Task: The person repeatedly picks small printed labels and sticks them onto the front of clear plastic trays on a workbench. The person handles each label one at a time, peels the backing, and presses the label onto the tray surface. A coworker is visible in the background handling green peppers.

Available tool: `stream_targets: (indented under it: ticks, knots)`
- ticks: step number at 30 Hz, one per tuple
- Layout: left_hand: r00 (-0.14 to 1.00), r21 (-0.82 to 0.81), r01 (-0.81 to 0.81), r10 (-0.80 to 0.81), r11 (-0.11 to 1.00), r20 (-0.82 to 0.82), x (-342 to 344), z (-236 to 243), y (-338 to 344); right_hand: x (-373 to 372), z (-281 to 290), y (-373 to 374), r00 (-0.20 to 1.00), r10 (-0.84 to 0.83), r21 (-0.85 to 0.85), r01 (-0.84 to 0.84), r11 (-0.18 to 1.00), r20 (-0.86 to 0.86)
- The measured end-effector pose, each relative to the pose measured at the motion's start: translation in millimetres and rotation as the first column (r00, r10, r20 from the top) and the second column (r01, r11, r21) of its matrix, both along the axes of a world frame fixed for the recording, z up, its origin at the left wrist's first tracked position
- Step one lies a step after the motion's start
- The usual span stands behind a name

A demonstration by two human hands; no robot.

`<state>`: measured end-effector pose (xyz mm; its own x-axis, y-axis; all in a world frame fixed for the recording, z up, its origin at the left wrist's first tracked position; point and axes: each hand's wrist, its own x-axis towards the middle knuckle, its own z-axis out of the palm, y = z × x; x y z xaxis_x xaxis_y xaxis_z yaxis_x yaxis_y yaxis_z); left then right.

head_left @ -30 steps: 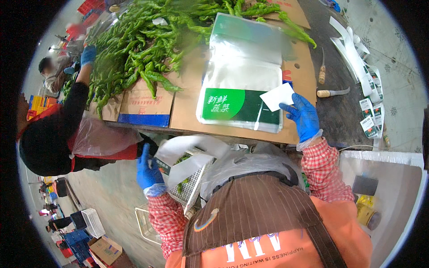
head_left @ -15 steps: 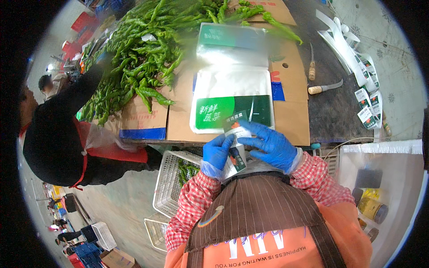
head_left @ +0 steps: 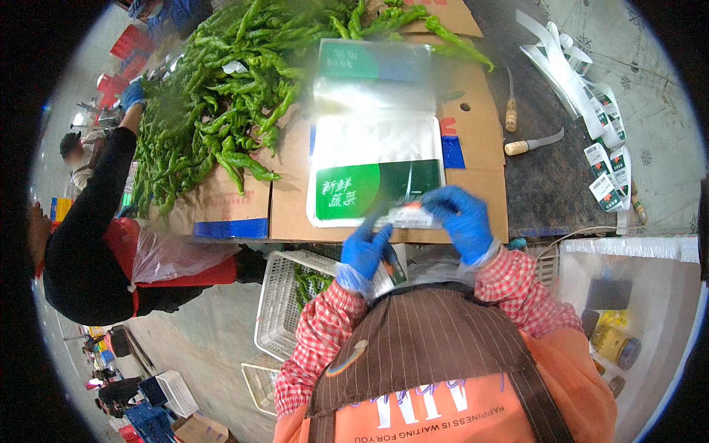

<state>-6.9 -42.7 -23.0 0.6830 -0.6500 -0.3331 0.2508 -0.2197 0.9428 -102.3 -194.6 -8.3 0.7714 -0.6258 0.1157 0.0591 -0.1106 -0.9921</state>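
Note:
My left hand (head_left: 362, 255), in a blue glove, is closed on a short strip of printed labels (head_left: 391, 272) that hangs below its fingers. The fingers of my right hand (head_left: 465, 225), also blue-gloved, pinch the corner of a white and green label (head_left: 410, 215). That label is tilted and blurred, stretched between the two hands; whether it is still joined to the strip I cannot tell. Just beyond lies a white tray (head_left: 312, 199) with a clear and green printed plastic bag (head_left: 347, 177) on it, its upper flap folded away from me.
Green peppers (head_left: 229, 96) are heaped at the far left on cardboard (head_left: 480, 192). Two curved knives (head_left: 535, 142) and a curled label roll (head_left: 605, 118) lie to the right. A white crate (head_left: 277, 310) stands below the table edge. At left, a person reaches over the peppers.
My right hand has moved right and turned, drawing the label flatter and away from my left hand. At left, the other person's arm has swung outward, showing a blue glove.

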Motion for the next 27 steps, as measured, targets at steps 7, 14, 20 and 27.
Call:
stream_targets:
  ticks: [7, 14, 20, 27]
  knots:
    - [0.683, 0.655, 0.017, -0.487, 0.756, 0.544, 9.7, -20.8, -5.4, -1.2, -11.6, -80.8, 0.964, -0.163, 0.228, 0.211, 0.951, -0.211]
    - [0.596, 0.83, 0.125, -0.71, 0.543, 0.375, 3.0, -18.6, -9.0, 19.6, -55.6, -67.2, 0.972, 0.046, 0.218, 0.007, 0.976, -0.232]
    - [0.593, 0.817, 0.126, -0.703, 0.562, 0.392, 3.0, -19.0, -8.0, 39.3, -71.9, -57.5, 0.968, 0.058, 0.225, -0.002, 0.974, -0.243]
    - [0.58, 0.838, 0.115, -0.721, 0.534, 0.38, 1.9, -18.5, -8.0, 41.3, -79.4, -54.8, 0.969, 0.052, 0.178, -0.008, 0.984, -0.242]
